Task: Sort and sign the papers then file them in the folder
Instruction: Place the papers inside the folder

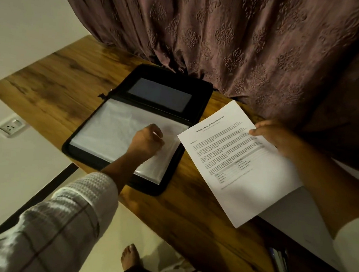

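Your left hand (147, 142) curls its fingers onto the top sleeve (114, 128) of the open folder (170, 77), apparently to part it, while your right hand (275, 137) pinches the paper (236, 161) by its right edge, thumb on top, sheet held just right of the folder, ready to slide in.
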